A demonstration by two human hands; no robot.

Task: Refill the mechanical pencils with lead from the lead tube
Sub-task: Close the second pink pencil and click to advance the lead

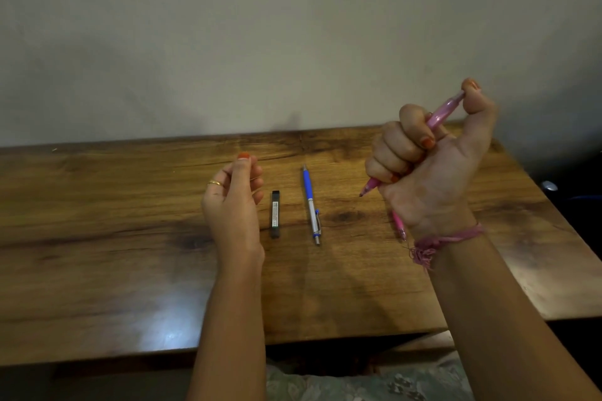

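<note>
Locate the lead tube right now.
In the head view the lead tube lies flat on the wooden table, untouched, between the left hand and the blue pencil.

- I see the pink pencil (436, 120) raised at right, tilted, tip pointing down-left.
- The blue-and-silver pencil (311, 203) lies flat mid-surface, lengthwise near to far.
- The dark lead tube (275, 213) lies just left of it, parallel.
- A second pink pencil (398, 225) lies at right, mostly hidden.

Likely a home room, wooden desk (130, 221) against a plain painted wall (228, 26), patterned fabric (374, 381) below
</note>
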